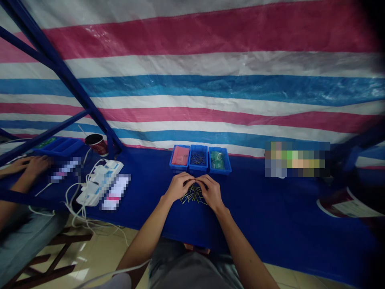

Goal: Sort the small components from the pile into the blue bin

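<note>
My left hand (180, 187) and my right hand (211, 192) meet over a loose pile of thin metal pieces like nails or screws (191, 195) on the blue table. The fingertips of both hands are pinched together and almost touch. Whatever sits between them is too small to make out. Just beyond my hands stand three small blue bins in a row. Pink-red packets (180, 155) fill the left one, dark thin metal pieces (198, 157) lie in the middle one, and green-and-clear packets (217, 159) are in the right one.
To the left, a white power strip (98, 182) with tangled cables lies beside a blurred-out phone (116, 192). A dark cup (96, 144) stands behind it. Another person's hands (37, 165) rest at far left near a blue tray (63, 147). A paper tub (350, 202) is at right.
</note>
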Tool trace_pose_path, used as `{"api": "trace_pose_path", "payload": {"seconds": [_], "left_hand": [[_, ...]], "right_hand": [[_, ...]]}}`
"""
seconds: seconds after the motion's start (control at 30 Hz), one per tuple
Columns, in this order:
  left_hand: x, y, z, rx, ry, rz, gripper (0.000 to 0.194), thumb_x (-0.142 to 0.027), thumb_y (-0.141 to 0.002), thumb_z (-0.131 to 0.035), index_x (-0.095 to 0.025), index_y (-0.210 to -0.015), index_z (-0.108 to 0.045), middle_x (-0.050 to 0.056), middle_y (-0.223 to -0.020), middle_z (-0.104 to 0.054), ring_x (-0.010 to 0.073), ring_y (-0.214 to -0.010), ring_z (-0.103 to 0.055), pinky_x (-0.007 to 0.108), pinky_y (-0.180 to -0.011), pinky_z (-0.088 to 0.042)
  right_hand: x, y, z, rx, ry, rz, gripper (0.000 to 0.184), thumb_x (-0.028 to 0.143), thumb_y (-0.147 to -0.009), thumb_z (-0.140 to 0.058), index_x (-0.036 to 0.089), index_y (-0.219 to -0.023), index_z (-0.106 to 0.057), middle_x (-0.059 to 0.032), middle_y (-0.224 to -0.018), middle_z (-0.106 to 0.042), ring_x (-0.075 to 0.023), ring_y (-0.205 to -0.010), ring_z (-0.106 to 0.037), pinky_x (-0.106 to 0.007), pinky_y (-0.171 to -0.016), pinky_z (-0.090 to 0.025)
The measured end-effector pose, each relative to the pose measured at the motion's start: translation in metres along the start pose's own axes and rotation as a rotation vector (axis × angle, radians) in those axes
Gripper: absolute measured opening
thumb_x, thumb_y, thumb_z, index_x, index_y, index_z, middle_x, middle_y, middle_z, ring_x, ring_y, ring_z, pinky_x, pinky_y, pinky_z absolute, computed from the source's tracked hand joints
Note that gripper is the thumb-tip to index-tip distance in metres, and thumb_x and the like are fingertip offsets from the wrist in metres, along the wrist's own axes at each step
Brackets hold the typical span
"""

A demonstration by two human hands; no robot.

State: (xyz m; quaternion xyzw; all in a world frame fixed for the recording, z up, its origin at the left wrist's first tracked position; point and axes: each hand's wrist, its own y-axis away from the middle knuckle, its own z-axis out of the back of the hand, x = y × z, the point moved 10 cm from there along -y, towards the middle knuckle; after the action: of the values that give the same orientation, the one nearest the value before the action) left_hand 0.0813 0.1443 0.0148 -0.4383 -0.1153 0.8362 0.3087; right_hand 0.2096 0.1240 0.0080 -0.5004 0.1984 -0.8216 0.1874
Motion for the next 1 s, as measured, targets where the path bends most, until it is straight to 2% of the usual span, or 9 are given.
{"api": "trace_pose_path", "payload": {"seconds": [0.27,0.53,0.83,1.0], "left_hand": [[-0.001,0.0,0.002,-0.01,-0.015,-0.009,0.022,-0.026,-0.098,-0.056,-0.019,-0.091,-0.075,0.006,-0.086,-0.073,0.0177,-0.082,-0.065,0.031,-0.08,-0.051],[-0.002,0.0,0.001,-0.006,-0.023,-0.014,0.021,-0.025,-0.098,-0.056,-0.019,-0.09,-0.075,0.006,-0.086,-0.073,0.0177,-0.082,-0.065,0.031,-0.079,-0.05],[-0.004,0.0,0.002,-0.018,-0.022,-0.017,0.02,-0.024,-0.097,-0.057,-0.019,-0.09,-0.075,0.006,-0.086,-0.073,0.0178,-0.082,-0.066,0.031,-0.079,-0.051],[-0.003,0.0,0.001,-0.019,-0.016,-0.022,0.019,-0.023,-0.097,-0.058,-0.019,-0.09,-0.074,0.005,-0.087,-0.074,0.0173,-0.082,-0.066,0.03,-0.08,-0.05]], "right_hand": [[-0.002,0.001,-0.005,0.034,0.025,-0.009,0.026,0.032,-0.103,-0.045,0.024,-0.095,-0.069,-0.0058,-0.091,-0.067,-0.0195,-0.084,-0.065,-0.032,-0.08,-0.051],[-0.006,0.002,-0.009,0.078,0.09,-0.025,0.023,0.027,-0.103,-0.043,0.024,-0.094,-0.065,-0.0037,-0.086,-0.064,-0.0179,-0.077,-0.062,-0.029,-0.076,-0.047],[-0.006,0.002,-0.014,0.123,0.145,-0.02,0.023,0.029,-0.104,-0.04,0.024,-0.102,-0.062,-0.0042,-0.094,-0.067,-0.0185,-0.082,-0.064,-0.028,-0.075,-0.045],[-0.009,0.003,-0.017,0.158,0.164,-0.046,0.028,0.034,-0.106,-0.036,0.023,-0.095,-0.06,-0.0027,-0.087,-0.066,-0.0174,-0.077,-0.062,-0.026,-0.071,-0.042]]}}
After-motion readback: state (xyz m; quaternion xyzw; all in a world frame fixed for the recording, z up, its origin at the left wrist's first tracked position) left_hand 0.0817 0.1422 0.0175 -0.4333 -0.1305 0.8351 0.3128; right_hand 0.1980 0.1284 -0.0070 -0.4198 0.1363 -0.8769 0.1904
